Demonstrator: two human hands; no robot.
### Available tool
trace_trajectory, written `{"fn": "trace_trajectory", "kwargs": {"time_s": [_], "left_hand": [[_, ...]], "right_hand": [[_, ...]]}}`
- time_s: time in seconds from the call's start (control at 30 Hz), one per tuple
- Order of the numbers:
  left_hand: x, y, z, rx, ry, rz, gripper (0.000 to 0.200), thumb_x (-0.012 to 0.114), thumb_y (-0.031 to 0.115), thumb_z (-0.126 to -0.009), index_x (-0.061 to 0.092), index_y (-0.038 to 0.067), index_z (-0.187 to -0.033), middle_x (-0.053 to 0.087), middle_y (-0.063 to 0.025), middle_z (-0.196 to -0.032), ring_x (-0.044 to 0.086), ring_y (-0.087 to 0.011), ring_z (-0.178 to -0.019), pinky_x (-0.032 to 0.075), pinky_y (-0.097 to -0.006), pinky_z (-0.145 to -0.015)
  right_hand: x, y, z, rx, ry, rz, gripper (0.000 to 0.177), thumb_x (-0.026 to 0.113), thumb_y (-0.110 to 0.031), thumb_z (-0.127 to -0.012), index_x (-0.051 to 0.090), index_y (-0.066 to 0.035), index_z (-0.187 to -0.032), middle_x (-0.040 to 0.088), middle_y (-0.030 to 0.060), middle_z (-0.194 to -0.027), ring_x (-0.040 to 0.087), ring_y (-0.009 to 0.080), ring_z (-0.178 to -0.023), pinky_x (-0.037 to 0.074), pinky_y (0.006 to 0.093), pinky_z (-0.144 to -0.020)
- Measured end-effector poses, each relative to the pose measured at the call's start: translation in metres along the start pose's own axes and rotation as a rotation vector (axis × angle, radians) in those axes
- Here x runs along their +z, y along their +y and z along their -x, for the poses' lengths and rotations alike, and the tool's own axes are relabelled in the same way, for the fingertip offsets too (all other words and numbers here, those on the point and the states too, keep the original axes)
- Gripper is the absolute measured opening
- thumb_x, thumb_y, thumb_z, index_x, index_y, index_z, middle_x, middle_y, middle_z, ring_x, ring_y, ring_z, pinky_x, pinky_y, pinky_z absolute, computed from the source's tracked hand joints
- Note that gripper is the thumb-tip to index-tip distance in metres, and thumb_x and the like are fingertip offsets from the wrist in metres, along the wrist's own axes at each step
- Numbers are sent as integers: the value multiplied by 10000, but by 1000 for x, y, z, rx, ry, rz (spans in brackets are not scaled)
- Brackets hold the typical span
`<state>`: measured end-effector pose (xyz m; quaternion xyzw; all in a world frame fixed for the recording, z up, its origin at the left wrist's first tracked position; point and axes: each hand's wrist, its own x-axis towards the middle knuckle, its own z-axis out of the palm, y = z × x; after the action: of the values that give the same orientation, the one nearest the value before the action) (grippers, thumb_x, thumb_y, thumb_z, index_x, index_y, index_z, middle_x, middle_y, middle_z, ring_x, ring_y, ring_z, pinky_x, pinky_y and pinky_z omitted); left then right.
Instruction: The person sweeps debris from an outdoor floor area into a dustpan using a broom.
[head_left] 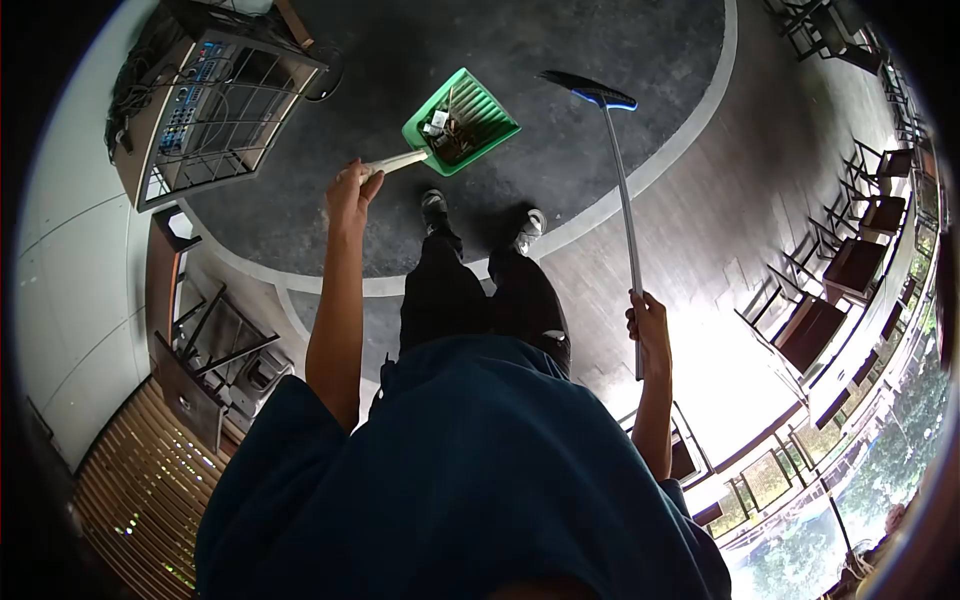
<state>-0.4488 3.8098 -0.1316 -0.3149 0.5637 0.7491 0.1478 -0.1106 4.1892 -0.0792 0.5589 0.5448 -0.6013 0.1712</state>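
My left hand [352,192] is closed round the pale handle of a green dustpan [487,115]. Several bits of litter, white pieces and brown scraps among them, lie inside the pan near its handle side. On the right, my right hand [648,322] grips the grey pole of a broom [622,180]. The broom's dark head with a blue edge is at the far end of the pole, right of the dustpan and apart from it. My two shoes are on the floor below the dustpan.
A rack of audio equipment [190,95] with cables stands at the upper left. Below it are a dark folding frame and a small table [190,390]. Chairs [855,265] line the right side. A pale curved band [350,286] crosses the floor.
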Motion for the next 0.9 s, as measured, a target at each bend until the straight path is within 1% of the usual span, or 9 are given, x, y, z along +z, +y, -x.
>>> {"fn": "trace_trajectory", "kwargs": {"time_s": [0.1, 0.23, 0.4, 0.5, 0.67, 0.87, 0.9], "left_hand": [[36, -7, 4, 14, -73, 80, 134, 586, -1, -783, 545, -41, -904, 550, -131, -913, 625, -253, -817, 589, -327, -740], [87, -16, 9, -2, -68, 93, 116, 596, 9, -794, 536, -51, -874, 547, -142, -922, 622, -263, -822, 593, -345, -749], [145, -20, 17, -20, -98, 76, 127, 604, 6, -790, 534, -59, -873, 545, -152, -941, 621, -277, -830, 591, -352, -760], [174, -19, 12, -49, -144, 116, 149, 604, 1, -785, 533, -63, -898, 540, -158, -961, 621, -285, -836, 591, -353, -760], [227, -27, -8, -62, -175, 99, 181, 590, -8, -786, 528, -76, -941, 536, -159, -973, 622, -290, -837, 590, -358, -764], [305, -36, -21, -89, -131, 39, 243, 578, -11, -791, 515, -84, -1014, 522, -161, -1002, 620, -277, -842, 589, -343, -770], [327, -35, -28, -86, -130, 40, 256, 576, -12, -791, 511, -85, -1028, 516, -161, -1011, 618, -273, -845, 589, -339, -771]], "right_hand": [[-35, -14, -9, -20, 21, 47, 222, 540, -266, -902, 561, -47, -931, 448, -23, -559, 373, 39, -401, 284, 198, -355], [-80, -25, -29, -45, -3, 32, 209, 550, -267, -902, 578, -67, -958, 454, -33, -552, 368, 34, -390, 291, 192, -349], [-115, -68, -48, -67, 26, 51, 199, 544, -250, -906, 573, -61, -958, 454, -34, -559, 370, 33, -398, 294, 192, -352], [-130, -94, -66, -134, 32, 64, 199, 538, -239, -908, 569, -51, -964, 451, -35, -566, 370, 32, -409, 297, 194, -360], [-161, -139, -94, -174, 35, 30, 201, 525, -229, -914, 566, -40, -971, 450, -35, -573, 373, 35, -417, 299, 196, -366], [-203, -207, -120, -181, 86, 100, 196, 513, -223, -919, 558, -35, -948, 441, -34, -562, 372, 42, -414, 302, 207, -365], [-213, -223, -129, -199, 88, 116, 195, 512, -222, -920, 555, -33, -942, 440, -34, -559, 372, 43, -414, 303, 210, -364]]}}
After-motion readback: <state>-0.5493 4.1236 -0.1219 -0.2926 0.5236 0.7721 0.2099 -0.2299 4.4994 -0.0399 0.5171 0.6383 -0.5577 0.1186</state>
